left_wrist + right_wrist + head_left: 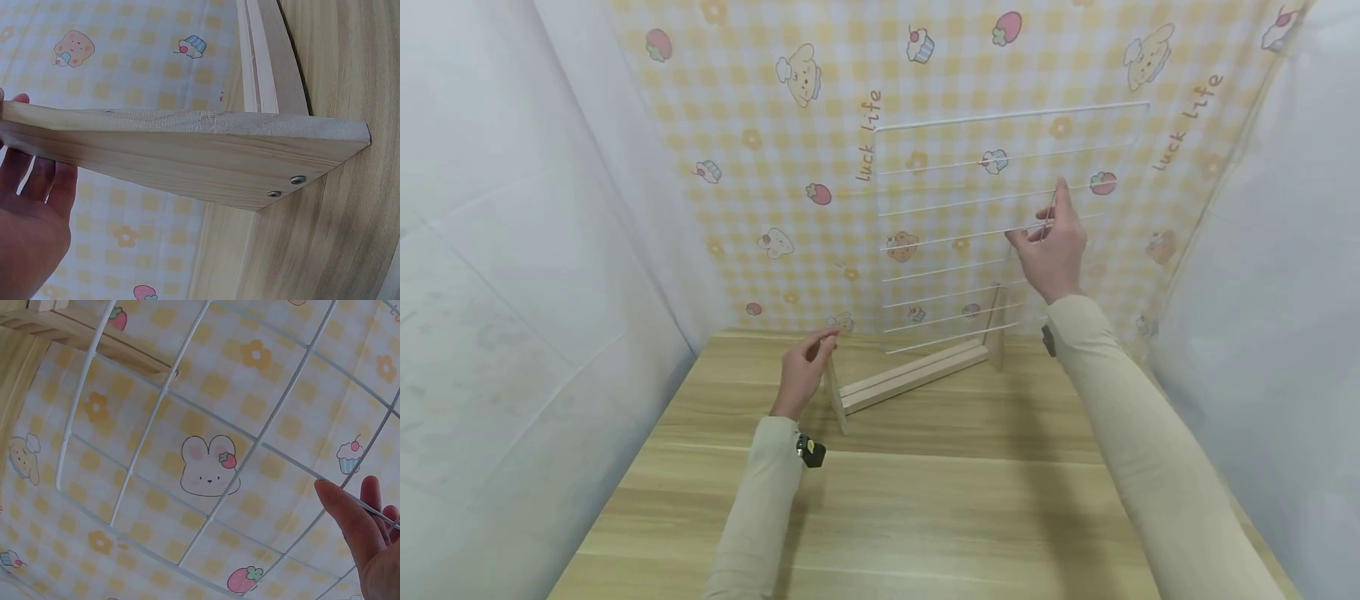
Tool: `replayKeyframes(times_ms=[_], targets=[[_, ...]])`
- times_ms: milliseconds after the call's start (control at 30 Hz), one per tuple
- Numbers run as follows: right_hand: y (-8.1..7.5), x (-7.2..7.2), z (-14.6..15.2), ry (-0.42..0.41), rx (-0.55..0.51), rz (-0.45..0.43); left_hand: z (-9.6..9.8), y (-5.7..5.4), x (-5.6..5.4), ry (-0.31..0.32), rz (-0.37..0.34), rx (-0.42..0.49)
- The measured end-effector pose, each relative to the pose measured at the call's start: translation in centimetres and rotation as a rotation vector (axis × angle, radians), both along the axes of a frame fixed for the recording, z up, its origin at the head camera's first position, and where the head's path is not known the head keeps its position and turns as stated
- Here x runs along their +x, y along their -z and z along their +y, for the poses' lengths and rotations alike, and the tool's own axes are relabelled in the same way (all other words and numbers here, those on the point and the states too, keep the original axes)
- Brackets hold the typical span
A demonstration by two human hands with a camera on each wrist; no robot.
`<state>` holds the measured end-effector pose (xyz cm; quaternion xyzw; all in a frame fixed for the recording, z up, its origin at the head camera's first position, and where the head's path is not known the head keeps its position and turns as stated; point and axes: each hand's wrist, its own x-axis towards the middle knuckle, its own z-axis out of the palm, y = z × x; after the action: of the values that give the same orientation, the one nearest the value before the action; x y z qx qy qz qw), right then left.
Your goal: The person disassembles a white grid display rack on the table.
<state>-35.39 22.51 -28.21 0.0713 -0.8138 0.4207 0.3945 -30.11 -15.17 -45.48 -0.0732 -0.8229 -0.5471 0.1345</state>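
My left hand holds the upper end of one side piece of a small wooden stand. In the left wrist view, the fingers of this hand are around the tip of that slanted wooden side piece. Two screw heads show low on its outer face. Up and to the right, my right hand pinches a wire of a white wire grid panel. The panel is held raised above and behind the stand. In the right wrist view, thumb and fingers meet at one grid wire.
The stand rests on a wood-grain table. Behind it hangs a yellow checked cloth with cartoon prints. White curtains close off both sides. A black device is strapped to the left wrist.
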Motion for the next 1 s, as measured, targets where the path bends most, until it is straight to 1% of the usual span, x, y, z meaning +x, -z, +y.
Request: replayKeyframes(times_ms=[200, 400, 567, 767, 867, 1000], targets=[[0.8, 0.4, 0.9, 0.024, -0.004, -0.041, 0.1, 0.1, 0.1, 0.000, -0.004, 0.006], [1.7, 0.4, 1.8, 0.033, -0.011, -0.034, 0.0, 0.2, -0.1, 0.014, 0.014, 0.031], [2.5, 0.5, 2.4, 0.046, -0.014, -0.036, -0.2, 0.2, -0.3, 0.046, 0.027, 0.025], [3.4, 0.7, 3.0, 0.043, 0.015, -0.056, -0.6, 0.1, -0.3, 0.104, 0.001, 0.022], [3.9, 0.9, 3.4, 0.033, 0.033, -0.097, -0.5, -0.3, -0.1, 0.118, -0.022, 0.012], [4.8, 1.2, 3.9, 0.016, 0.073, -0.178, -0.2, -1.9, 1.1, 0.123, -0.046, -0.002]])
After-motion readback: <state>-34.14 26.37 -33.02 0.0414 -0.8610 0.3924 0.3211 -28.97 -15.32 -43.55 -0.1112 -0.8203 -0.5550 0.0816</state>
